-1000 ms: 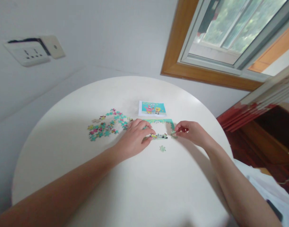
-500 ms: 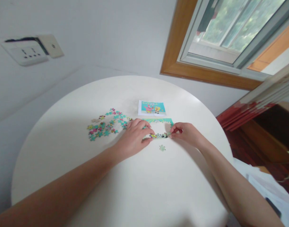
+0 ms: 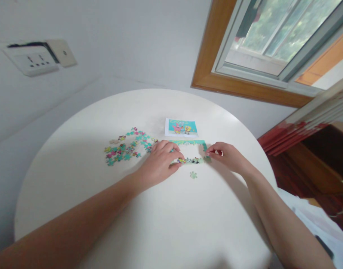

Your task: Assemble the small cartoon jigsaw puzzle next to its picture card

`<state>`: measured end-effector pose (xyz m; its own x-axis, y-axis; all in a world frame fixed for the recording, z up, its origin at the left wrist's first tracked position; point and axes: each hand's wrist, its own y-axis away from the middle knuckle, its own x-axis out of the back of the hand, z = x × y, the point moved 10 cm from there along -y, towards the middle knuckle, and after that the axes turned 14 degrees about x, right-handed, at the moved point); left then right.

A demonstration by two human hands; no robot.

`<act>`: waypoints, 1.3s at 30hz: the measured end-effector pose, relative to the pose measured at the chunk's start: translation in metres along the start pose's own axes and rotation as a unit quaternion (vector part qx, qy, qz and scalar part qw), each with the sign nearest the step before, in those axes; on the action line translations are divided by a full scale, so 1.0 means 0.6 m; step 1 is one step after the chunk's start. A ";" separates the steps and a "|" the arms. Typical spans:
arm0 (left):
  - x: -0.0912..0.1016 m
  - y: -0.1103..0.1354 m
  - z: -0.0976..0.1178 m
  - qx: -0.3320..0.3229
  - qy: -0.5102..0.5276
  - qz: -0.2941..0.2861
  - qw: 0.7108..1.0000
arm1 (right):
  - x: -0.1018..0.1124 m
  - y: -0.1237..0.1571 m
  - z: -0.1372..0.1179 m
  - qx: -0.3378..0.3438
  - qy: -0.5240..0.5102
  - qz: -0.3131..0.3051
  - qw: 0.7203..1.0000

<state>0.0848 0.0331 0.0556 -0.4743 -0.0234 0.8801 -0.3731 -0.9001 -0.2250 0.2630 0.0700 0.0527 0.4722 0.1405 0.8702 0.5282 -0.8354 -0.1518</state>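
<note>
Hands: left hand (image 3: 160,164) palm down, fingers curled, pressing left end of puzzle frame (image 3: 191,151); right hand (image 3: 227,156) pinching frame's lower right corner, fingers narrow.
Arms: both forearms enter from bottom of frame, converging toward centre.
Puzzle frame: flat on white round worktop (image 3: 132,224), centre of frame, long axis left-right; middle unfilled.
Loose piece: single piece (image 3: 193,175) just below frame.
Pile: loose pieces (image 3: 126,147) left of frame.
Reference card: picture card (image 3: 180,127) just above frame.
</note>
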 end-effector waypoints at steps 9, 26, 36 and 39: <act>-0.002 -0.001 -0.002 0.001 0.011 0.000 1.000 | -0.011 0.007 -0.020 0.025 -0.003 -0.052 0.998; -0.003 -0.002 0.000 -0.005 0.007 0.006 1.000 | -0.022 -0.002 -0.040 0.055 0.048 -0.059 0.996; -0.006 -0.002 0.000 -0.008 -0.001 0.007 1.000 | -0.025 -0.002 -0.054 0.072 0.072 -0.059 0.993; -0.006 -0.002 -0.001 -0.007 -0.002 0.006 1.000 | -0.023 -0.001 -0.064 0.093 0.105 -0.058 0.988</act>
<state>0.0862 0.0344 0.0524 -0.4758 -0.0363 0.8788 -0.3777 -0.8939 -0.2414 0.2288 0.0480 0.0588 0.2534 0.0996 0.9622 0.7004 -0.7049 -0.1115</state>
